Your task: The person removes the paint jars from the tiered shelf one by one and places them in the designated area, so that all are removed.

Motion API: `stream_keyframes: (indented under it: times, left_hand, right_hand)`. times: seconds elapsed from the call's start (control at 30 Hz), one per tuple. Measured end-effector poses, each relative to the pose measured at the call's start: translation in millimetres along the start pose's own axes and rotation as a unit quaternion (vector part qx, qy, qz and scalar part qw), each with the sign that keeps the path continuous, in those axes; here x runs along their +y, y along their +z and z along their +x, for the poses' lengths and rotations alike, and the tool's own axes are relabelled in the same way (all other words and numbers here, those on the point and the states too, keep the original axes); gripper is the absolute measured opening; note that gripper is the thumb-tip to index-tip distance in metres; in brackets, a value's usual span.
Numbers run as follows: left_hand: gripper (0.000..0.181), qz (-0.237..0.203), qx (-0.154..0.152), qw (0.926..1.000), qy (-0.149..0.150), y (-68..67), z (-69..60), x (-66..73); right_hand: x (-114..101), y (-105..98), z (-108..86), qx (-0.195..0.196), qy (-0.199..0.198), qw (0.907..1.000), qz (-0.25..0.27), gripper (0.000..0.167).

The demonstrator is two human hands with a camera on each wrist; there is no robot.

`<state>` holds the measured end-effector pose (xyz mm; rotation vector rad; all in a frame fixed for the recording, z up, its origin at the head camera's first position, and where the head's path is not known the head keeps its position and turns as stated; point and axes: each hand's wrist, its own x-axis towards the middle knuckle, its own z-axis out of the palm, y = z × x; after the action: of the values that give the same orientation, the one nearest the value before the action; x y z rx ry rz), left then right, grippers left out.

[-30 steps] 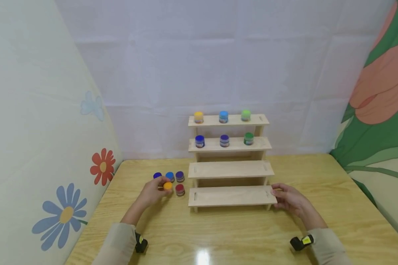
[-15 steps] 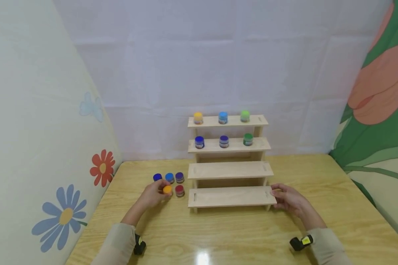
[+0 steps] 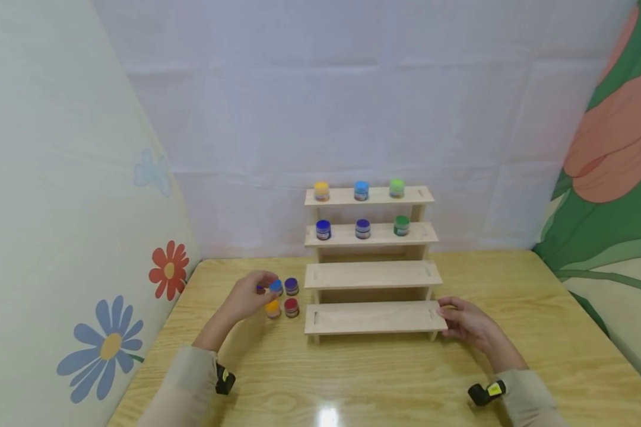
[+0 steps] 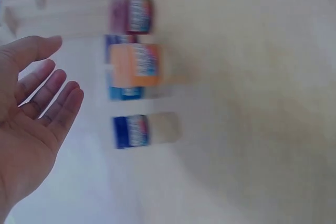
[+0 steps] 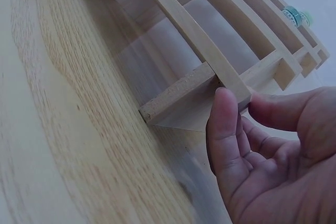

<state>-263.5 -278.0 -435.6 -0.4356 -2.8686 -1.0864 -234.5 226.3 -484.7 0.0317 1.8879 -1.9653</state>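
Observation:
My left hand hovers over the small paint jars on the table, its fingers loosely bent and holding nothing. The orange jar and the red jar stand in the front row. Behind them are the light blue jar and the purple jar. A dark blue jar shows fully in the left wrist view; in the head view my fingers mostly cover it. With my right hand I pinch the right end of the lowest board of a stepped wooden shelf between thumb and fingers.
On the shelf's top step stand yellow, light blue and light green jars. Dark blue, purple and green jars occupy the step below. A white cloth hangs behind the table.
My left hand has let go of the orange jar, left standing beside the red one, and moved slightly back over the blue jars. My right hand keeps its hold on the shelf.

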Motion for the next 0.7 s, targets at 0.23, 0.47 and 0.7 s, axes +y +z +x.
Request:
stream_keyframes:
  times: [0.23,0.47,0.7]
  left_hand:
    - [0.035,-0.014,0.055,0.9968,0.056,-14.8,16.7,33.9]
    - [0.035,-0.043,0.103,0.989,0.098,-16.4,32.3,67.6]
    - [0.039,-0.049,0.123,0.9837,0.121,-12.3,50.8,92.1]
  right_hand:
    - [0.2,-0.1,-0.6,-0.007,-0.003,1.0,0.002,0.032]
    - [1.2,-0.9,-0.4,-0.015,-0.008,0.9999,-0.003,0.027]
    - [-0.9,-0.6,-0.5,-0.009,-0.006,0.9999,0.005,0.024]
